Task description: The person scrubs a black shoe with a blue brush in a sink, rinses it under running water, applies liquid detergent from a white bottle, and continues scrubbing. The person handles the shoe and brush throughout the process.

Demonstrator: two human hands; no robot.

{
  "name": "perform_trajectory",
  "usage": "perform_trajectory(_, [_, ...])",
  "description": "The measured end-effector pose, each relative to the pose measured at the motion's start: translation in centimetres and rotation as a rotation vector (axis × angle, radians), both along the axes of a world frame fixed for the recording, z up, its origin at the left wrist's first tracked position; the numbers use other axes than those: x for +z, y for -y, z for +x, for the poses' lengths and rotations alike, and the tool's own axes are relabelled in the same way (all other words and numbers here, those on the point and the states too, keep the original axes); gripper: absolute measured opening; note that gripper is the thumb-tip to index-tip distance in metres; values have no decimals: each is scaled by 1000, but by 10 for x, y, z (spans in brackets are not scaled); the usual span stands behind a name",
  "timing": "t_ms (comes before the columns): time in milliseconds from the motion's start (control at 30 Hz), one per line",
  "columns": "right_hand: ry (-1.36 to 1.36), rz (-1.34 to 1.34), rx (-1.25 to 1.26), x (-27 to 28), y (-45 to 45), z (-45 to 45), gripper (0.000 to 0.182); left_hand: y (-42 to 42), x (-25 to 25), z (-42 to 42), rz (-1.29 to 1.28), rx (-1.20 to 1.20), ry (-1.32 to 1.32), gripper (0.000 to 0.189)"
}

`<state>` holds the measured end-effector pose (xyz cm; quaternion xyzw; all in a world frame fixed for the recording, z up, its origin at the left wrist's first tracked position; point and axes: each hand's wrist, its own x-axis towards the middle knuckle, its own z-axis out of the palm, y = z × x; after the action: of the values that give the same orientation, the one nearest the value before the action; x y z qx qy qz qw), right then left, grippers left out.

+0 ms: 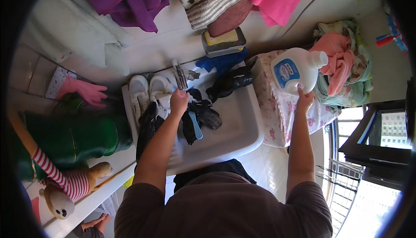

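Observation:
My left hand [179, 101] is at the lower end of the metal faucet [180, 74] over a white laundry sink [242, 130]. Its fingers are partly hidden, so I cannot tell if it grips the faucet; what looks like water splashes beside it. My right hand [305, 101] holds the near side of a white detergent bottle [300, 72], which has a blue label and a white cap. Below my left hand lie dark wet socks or cloths [209, 117] and a blue-handled brush [195, 126]. White sneakers [138, 93] stand at the sink's left.
A black plastic bag [230, 82] and a blue cloth [222, 63] lie at the sink's back right. Behind stands a soap box [224, 43]. Flowered fabric [271, 117] covers a block at right, beside piled clothes [344, 62]. Pink gloves [78, 90] hang left.

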<state>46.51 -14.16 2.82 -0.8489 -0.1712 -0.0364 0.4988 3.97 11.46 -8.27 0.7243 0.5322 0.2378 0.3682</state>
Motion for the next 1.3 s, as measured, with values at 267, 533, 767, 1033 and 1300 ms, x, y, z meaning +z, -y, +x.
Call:
perform_trajectory(267, [-114, 137, 42, 7, -19, -3, 42, -44, 21, 62, 388, -240, 309, 41])
perform_trajectory(533, [-83, 77, 18, 10, -16, -8, 38, -43, 6, 58, 302, -291, 244, 16])
perform_trajectory(767, [-141, 202, -13, -11, -12, 10, 32, -35, -1, 54, 229, -268, 338, 38])
perform_trajectory(1033, [-339, 450, -18, 6, -23, -2, 32, -29, -4, 42, -83, -233, 446, 45])
perform_trajectory(1300, [-205, 628, 84, 45, 12, -39, 40, 43, -9, -5, -211, -181, 111, 33])
